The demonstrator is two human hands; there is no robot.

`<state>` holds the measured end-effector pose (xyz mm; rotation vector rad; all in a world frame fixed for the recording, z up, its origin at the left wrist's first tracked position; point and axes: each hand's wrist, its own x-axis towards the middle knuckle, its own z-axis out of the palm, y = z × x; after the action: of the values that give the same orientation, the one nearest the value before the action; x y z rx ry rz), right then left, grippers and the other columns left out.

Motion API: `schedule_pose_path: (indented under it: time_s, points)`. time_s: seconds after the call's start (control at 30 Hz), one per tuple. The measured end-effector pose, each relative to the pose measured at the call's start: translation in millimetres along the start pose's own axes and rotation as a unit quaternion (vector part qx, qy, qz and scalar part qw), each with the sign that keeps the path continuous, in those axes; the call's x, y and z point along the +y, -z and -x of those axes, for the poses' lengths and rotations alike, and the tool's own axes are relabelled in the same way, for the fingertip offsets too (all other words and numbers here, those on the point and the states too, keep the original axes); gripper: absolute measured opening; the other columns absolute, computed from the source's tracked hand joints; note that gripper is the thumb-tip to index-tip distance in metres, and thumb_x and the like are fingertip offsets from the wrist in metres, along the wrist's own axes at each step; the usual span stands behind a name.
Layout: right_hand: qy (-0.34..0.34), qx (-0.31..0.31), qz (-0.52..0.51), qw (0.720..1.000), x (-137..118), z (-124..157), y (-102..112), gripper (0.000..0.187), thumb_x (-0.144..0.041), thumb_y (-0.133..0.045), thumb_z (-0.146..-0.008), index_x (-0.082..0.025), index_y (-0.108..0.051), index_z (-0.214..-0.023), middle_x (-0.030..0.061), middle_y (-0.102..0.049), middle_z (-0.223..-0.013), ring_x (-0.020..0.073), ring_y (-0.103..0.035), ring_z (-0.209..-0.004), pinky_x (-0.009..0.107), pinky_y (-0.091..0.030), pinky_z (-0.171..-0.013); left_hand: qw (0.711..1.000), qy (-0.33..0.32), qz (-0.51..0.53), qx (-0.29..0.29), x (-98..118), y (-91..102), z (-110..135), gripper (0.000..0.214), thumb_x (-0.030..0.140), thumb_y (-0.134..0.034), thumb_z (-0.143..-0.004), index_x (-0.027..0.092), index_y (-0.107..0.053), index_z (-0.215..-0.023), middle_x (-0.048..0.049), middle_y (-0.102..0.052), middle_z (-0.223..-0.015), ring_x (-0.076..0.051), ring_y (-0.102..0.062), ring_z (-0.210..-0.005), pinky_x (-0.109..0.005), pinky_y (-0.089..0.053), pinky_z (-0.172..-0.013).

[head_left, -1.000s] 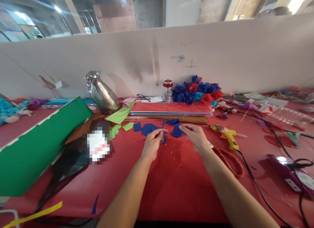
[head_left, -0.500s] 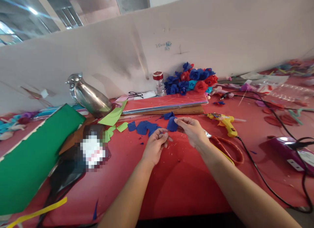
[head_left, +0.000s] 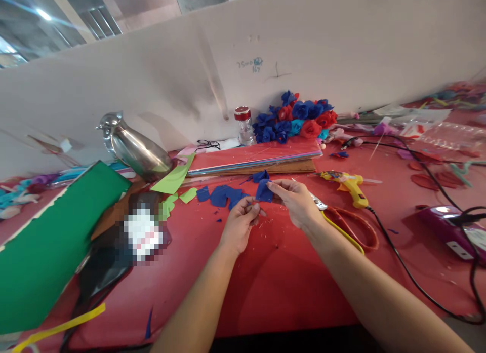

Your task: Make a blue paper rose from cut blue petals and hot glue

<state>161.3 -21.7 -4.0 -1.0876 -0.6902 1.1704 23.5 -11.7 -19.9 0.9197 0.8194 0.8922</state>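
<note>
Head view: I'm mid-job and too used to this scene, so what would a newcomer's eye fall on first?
Probably the heap of blue and red flowers at the back of the red tabletop, just right of the red-lidded jar. Next, likely the big green panel slanting along the left side, and the shiny steel jug behind it. Front and centre, the right hand pinches a blue piece.
</note>
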Motion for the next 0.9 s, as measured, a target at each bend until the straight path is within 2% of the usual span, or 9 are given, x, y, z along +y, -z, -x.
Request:
schedule_pose_path:
  time_s: [0.33, 0.9]
  points:
    - [0.011, 0.002, 0.011, 1.000, 0.4, 1.8, -2.1, 0.031, -0.046, -0.073, -0.056, -0.017, -0.067, -0.065, 0.0020, -0.068, -0.062, 0.0171, -0.065, -0.066, 0.033, -0.053, -0.069, 1.000, -0.009, -0.019, 0.007, 0.8, -1.5, 0.8, 0.025, 0.027, -0.071, -0.066, 0.018, -0.056, -0.084, 0.0023, -0.059, -0.059, -0.007, -0.046, -0.053, -0.019, -0.031, -0.052]
    - [0.009, 0.000, 0.008, 1.000, 2.1, 2.5, -2.2, 0.033, -0.047, -0.075, -0.055, -0.016, -0.069, -0.066, 0.0014, -0.068, -0.063, 0.0124, -0.060, -0.059, 0.026, -0.049, -0.062, 1.000, -0.020, -0.012, 0.015, 1.7, -3.4, 2.4, 0.024, 0.026, -0.071, -0.066, 0.018, -0.057, -0.084, 0.0016, -0.060, -0.059, -0.007, -0.048, -0.053, -0.020, -0.031, -0.053]
